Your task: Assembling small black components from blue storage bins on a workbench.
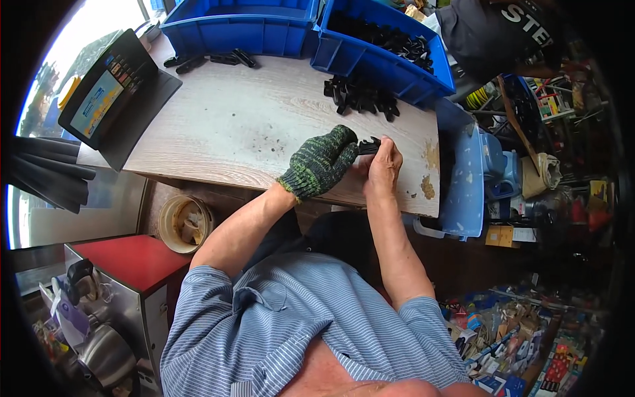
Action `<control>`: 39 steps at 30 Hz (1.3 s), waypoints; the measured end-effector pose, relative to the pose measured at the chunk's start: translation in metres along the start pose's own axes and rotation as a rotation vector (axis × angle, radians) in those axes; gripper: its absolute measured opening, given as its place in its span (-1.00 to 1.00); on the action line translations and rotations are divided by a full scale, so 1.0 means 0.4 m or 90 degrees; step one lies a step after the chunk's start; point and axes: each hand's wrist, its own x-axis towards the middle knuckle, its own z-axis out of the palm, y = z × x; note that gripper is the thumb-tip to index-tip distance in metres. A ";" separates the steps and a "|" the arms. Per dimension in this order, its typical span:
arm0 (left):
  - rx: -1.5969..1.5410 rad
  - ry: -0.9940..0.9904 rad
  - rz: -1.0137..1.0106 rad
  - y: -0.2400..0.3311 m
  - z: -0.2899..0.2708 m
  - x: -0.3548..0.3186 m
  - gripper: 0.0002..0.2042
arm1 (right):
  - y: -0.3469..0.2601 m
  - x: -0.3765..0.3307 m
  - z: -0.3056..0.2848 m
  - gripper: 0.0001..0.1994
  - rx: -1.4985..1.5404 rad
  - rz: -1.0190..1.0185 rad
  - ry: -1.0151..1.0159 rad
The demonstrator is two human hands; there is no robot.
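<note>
My left hand (322, 161), in a dark green and black knitted glove, is closed with its fingertips at one end of a small black plastic part (368, 146). My bare right hand (383, 165) pinches the other end between thumb and fingers. Both hands are over the near right part of the pale wooden table (218, 132). Beyond them lies a loose pile of similar black parts (360, 96). A blue bin (380, 69) behind that pile holds many more. The part's exact kind is hard to make out, since my fingers cover much of it.
A second blue bin (241, 33) stands at the back left, with several black pieces (225, 58) before it. A tablet in a dark case (106, 99) stands at the left. A translucent blue tub (463, 178) adjoins the right edge. A bucket (185, 223) sits below; a person (496, 40) is at far right.
</note>
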 end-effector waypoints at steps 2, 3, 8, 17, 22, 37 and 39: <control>0.017 0.019 0.029 -0.018 -0.002 -0.005 -0.81 | -0.009 -0.011 0.015 -0.67 -0.002 0.005 0.008; 0.035 0.038 0.057 -0.025 -0.003 -0.007 -0.82 | -0.011 -0.014 0.018 -0.67 -0.003 0.010 0.015; 0.018 0.040 0.021 -0.016 0.021 0.003 -0.81 | 0.027 0.019 -0.015 -0.71 -0.028 -0.050 -0.027; 0.043 0.041 0.031 -0.002 0.031 0.002 -0.81 | 0.043 0.028 -0.023 -0.72 -0.012 -0.062 -0.001; 0.091 0.024 0.059 0.006 0.039 0.000 -0.77 | 0.016 0.008 -0.025 -0.75 -0.008 -0.014 0.019; 0.011 0.062 -0.064 0.047 0.125 0.005 -0.67 | 0.019 0.002 -0.043 -0.74 -0.093 -0.174 -0.052; 0.001 0.060 -0.072 0.067 0.130 0.016 -0.62 | 0.023 0.016 -0.056 -0.74 -0.032 -0.122 -0.037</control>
